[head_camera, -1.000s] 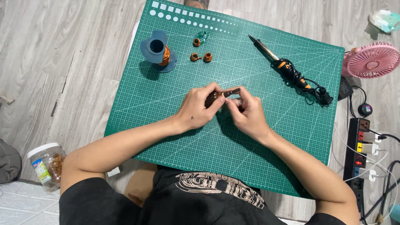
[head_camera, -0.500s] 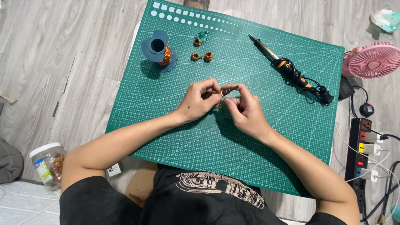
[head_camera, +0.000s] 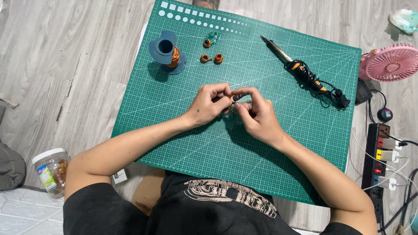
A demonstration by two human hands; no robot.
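**Friend:** So, what have you got in your fingers?

**Me:** Well, it is a small coppery piece [head_camera: 232, 101], right in the middle of the green cutting mat [head_camera: 183, 130]. My left hand [head_camera: 210, 104] pinches it from the left. My right hand [head_camera: 257, 115] pinches it from the right. Both hands are curled tight on it, and the fingertips almost touch.

**Friend:** Can you see all of it?

**Me:** No. My fingers hide most of it. I can only see a little brown and dark bit peeking out. I cannot tell its full shape.

**Friend:** Which way does it lie?

**Me:** It looks like it lies sideways, left to right, from one hand to the other. I think neither hand is nearer, since both are on it. It sits just above the mat, close to my body side of the middle.

**Friend:** What else is around?

**Me:** Far from me and to the left is a blue spool [head_camera: 166, 52] with copper wire on it. Just right of the spool are three small copper coils [head_camera: 212, 53]. Far to the right lies a soldering iron [head_camera: 300, 69] with its cord bunched up, pointing up and left. Off the mat on the right are a pink fan [head_camera: 389, 63] and a power strip [head_camera: 382, 165]. Near my left elbow stands a plastic jar [head_camera: 51, 170] on the floor.
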